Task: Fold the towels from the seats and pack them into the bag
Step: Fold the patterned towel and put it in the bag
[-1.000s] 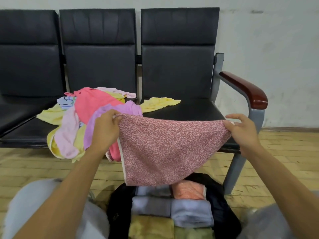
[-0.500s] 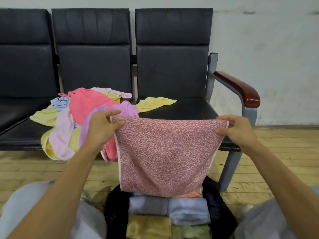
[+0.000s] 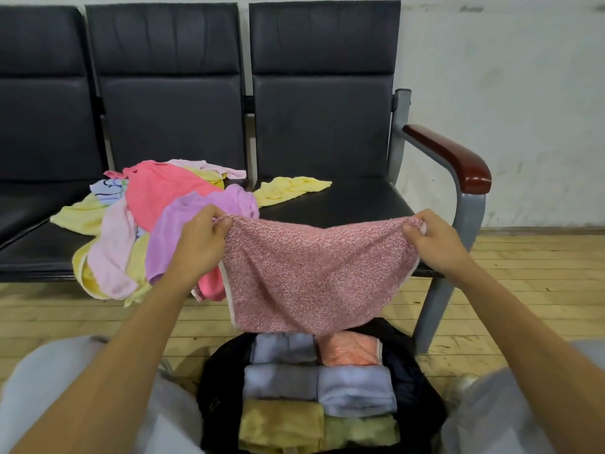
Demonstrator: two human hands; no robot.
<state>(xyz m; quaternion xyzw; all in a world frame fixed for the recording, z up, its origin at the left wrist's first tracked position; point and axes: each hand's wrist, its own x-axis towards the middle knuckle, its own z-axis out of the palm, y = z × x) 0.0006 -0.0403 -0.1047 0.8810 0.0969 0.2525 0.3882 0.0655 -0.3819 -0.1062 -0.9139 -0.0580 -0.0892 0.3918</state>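
Head view. Q: Where's the towel (image 3: pixel 314 273)?
A: Hanging stretched above the open bag (image 3: pixel 219 388), near the seats (image 3: pixel 343 204). The left hand (image 3: pixel 199 244) pinches its left corner; the right hand (image 3: pixel 438 244) pinches the right.

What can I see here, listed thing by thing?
wall: one, whitish, at the back.
floor: one, yellowish wood, underneath.
seats: three, black, rowed against the wall.
armrest: one, red-brown, row's right end.
bag: one, black, on the floor.
folded towels: six, grey-blue, orange, yellow, inside the bag.
held towel: one, speckled pink, hanging above the bag.
pile of towels: several, pink, lilac, yellow, middle seat.
loose towel: one, yellow, right seat.
left hand: one, bare, gripping held towel's left corner.
right hand: one, bare, gripping its right corner.
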